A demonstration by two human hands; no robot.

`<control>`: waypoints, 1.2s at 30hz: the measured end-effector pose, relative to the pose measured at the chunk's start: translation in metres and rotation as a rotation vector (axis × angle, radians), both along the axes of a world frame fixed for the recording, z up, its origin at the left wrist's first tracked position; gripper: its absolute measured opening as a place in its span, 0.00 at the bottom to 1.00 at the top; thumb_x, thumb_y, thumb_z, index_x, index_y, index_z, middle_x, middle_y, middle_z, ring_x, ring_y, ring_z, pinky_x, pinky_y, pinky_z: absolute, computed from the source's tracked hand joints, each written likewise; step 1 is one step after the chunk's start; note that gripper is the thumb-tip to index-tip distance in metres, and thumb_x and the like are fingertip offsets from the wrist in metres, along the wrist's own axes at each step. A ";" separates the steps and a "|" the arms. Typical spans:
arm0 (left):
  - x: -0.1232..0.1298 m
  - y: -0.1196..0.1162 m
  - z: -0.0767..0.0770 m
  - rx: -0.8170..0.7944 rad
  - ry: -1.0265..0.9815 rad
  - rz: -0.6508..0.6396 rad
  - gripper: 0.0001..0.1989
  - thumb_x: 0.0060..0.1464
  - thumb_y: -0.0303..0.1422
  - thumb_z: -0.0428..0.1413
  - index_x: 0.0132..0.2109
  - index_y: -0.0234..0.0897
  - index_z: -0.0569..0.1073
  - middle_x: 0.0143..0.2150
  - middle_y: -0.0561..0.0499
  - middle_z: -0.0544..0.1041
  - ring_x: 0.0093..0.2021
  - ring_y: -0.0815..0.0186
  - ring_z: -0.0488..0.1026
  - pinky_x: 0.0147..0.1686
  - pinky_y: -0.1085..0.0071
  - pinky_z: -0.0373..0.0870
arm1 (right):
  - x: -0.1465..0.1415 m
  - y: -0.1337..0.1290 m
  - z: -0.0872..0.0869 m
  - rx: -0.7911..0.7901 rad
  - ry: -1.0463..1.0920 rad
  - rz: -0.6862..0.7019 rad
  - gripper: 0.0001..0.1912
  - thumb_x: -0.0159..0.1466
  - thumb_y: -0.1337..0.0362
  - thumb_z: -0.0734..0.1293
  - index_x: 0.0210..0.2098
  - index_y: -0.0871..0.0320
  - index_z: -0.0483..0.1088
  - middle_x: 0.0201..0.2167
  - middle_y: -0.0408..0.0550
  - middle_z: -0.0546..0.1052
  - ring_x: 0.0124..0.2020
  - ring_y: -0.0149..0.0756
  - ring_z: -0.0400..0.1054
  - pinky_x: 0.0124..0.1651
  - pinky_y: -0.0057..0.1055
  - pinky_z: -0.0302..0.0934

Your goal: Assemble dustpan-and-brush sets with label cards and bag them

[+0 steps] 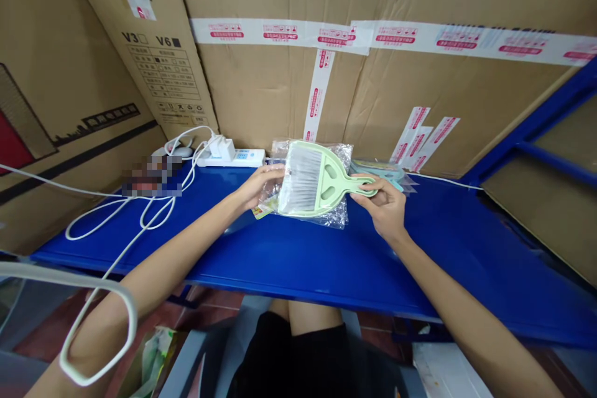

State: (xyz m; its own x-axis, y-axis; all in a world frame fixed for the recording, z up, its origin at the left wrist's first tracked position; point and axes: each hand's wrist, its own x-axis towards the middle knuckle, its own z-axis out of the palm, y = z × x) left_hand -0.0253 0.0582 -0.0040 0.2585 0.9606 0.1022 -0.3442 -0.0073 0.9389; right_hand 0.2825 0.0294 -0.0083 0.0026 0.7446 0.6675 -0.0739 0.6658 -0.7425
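A light green hand brush point(302, 181) with pale grey bristles lies nested in a matching dustpan point(342, 165), held just above the blue table. My right hand point(386, 204) is closed around the stacked handles at the right end. At the bristle end, my left hand point(262, 186) is closed on a crinkled clear plastic bag point(338, 216), which spreads behind and around the set. Whether the left fingers also press the dustpan's edge is hard to tell. A small yellow-green label point(263, 208) shows below the left fingers.
Behind my right hand lie light blue items in clear wrapping point(382, 171). A white power strip point(249, 157) with plugged-in adapters and looping white cables point(153, 217) occupies the left side. Cardboard point(261, 93) walls the back, and a blue metal frame point(527, 118) stands at right.
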 end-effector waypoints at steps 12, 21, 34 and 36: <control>0.007 -0.007 0.000 0.096 -0.030 0.099 0.31 0.43 0.30 0.71 0.55 0.44 0.73 0.47 0.50 0.83 0.45 0.56 0.81 0.43 0.64 0.75 | 0.001 0.002 -0.003 0.021 -0.057 0.042 0.11 0.54 0.65 0.84 0.30 0.51 0.79 0.47 0.49 0.85 0.53 0.46 0.80 0.54 0.46 0.76; 0.009 -0.007 -0.004 0.153 0.053 0.050 0.21 0.40 0.29 0.74 0.45 0.37 0.84 0.44 0.46 0.86 0.49 0.51 0.82 0.50 0.60 0.77 | 0.003 0.003 -0.004 0.042 -0.082 0.023 0.11 0.55 0.65 0.82 0.30 0.51 0.77 0.47 0.49 0.85 0.54 0.46 0.79 0.54 0.46 0.74; 0.022 -0.019 -0.009 0.064 0.138 0.082 0.17 0.34 0.34 0.79 0.33 0.32 0.86 0.35 0.43 0.86 0.35 0.55 0.83 0.43 0.61 0.80 | 0.021 0.000 0.009 -0.325 -0.166 0.261 0.23 0.65 0.52 0.76 0.51 0.45 0.62 0.57 0.45 0.78 0.41 0.37 0.79 0.46 0.39 0.75; 0.025 -0.022 -0.011 0.088 0.193 0.065 0.16 0.35 0.34 0.78 0.33 0.32 0.86 0.35 0.44 0.86 0.35 0.55 0.83 0.42 0.61 0.80 | 0.020 -0.001 0.011 -0.332 -0.225 0.264 0.19 0.66 0.50 0.76 0.48 0.47 0.66 0.55 0.46 0.78 0.40 0.36 0.78 0.47 0.39 0.75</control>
State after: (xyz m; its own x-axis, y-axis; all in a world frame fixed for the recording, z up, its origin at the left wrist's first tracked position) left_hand -0.0005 0.0359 -0.0151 0.2191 0.9655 0.1408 -0.1538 -0.1084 0.9821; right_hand 0.3029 0.0285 0.0028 -0.3325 0.8734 0.3558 -0.0220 0.3700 -0.9288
